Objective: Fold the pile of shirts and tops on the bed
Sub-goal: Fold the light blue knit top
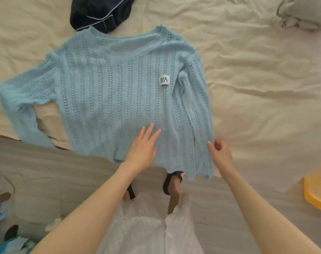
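Here the light blue knit top (108, 92) lies spread face-up on the bed (256, 79), hem over the near edge. My right grip (219, 153) pinches its folded-in sleeve edge; my left hand (143, 149) rests flat, fingers apart, just beside. Beyond the collar lies a dark garment (101, 11).

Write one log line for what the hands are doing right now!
stage: smoothing | sweater: flat on bed, hem over edge | left hand: open, on hem | right hand: pinching side edge | fold: not started
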A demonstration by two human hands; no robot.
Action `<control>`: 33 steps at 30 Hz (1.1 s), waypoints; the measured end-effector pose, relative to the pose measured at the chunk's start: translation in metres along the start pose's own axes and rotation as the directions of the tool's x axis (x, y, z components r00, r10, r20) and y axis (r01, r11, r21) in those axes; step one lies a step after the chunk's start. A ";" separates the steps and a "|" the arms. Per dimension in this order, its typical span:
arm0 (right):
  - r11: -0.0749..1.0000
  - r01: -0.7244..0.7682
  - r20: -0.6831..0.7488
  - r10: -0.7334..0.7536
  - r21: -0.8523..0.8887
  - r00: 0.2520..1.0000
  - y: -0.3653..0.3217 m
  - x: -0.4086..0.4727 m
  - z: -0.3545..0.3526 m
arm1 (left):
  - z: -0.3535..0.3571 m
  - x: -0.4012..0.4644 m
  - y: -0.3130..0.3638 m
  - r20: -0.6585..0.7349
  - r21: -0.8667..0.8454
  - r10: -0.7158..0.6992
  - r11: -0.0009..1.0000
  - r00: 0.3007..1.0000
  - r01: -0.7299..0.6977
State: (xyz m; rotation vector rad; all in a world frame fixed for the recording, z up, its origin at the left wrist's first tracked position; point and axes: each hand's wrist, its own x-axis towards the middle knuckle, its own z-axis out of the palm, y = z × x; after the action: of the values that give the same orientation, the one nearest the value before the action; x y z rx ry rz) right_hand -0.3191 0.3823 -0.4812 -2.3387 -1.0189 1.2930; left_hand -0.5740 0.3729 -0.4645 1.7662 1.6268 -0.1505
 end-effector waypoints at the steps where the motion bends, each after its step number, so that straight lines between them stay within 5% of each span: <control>1: 1.000 -0.014 0.047 0.013 0.026 0.999 -0.002 0.004 -0.002 | 0.004 0.009 0.011 0.023 0.004 -0.015 1.000 1.000 0.015; 5: 0.998 -0.054 0.306 0.048 0.011 0.951 -0.008 0.013 -0.013 | 0.020 0.031 0.044 0.127 -0.088 -0.104 0.989 0.986 0.116; 9: 0.981 0.179 0.294 -0.151 -0.073 0.944 -0.017 0.007 -0.032 | 0.011 0.040 0.088 -0.068 -0.447 -0.314 0.858 0.947 0.252; 14: 0.954 0.298 0.424 -0.273 0.006 0.864 -0.018 -0.006 -0.058 | -0.002 0.058 0.160 0.353 -0.817 -0.375 0.322 0.857 0.478; 16: 0.973 0.213 0.470 -0.232 0.093 0.852 -0.017 -0.008 -0.069 | -0.006 0.063 0.178 0.440 -0.858 -0.403 0.074 0.802 0.508; 18: 0.974 0.042 0.480 -0.148 0.224 0.865 -0.019 -0.005 -0.082 | -0.013 0.066 0.191 0.465 -0.872 -0.400 -0.052 0.790 0.487; 22: 0.883 -0.208 0.504 -0.038 0.422 0.863 -0.031 0.010 -0.106 | -0.027 0.066 0.208 0.437 -0.899 -0.308 -0.129 0.845 0.418; 25: 0.921 -0.132 0.564 -0.106 0.366 0.819 -0.037 0.026 -0.117 | -0.039 0.068 0.215 0.423 -0.898 -0.215 -0.224 0.880 0.377; 30: 0.965 -0.089 0.723 -0.123 0.247 0.679 -0.049 0.038 -0.125 | -0.049 0.075 0.213 0.358 -0.930 -0.206 -0.166 0.910 0.328; 33: 0.993 0.115 0.716 -0.097 0.023 0.692 -0.050 0.032 -0.121 | -0.056 0.074 0.212 0.371 -0.918 -0.159 -0.214 0.915 0.335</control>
State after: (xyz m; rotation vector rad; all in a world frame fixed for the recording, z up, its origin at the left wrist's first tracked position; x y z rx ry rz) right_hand -0.2305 0.4505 -0.4064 -1.7253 -1.3469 2.2311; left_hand -0.3885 0.4770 -0.3738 0.0615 1.2000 0.7125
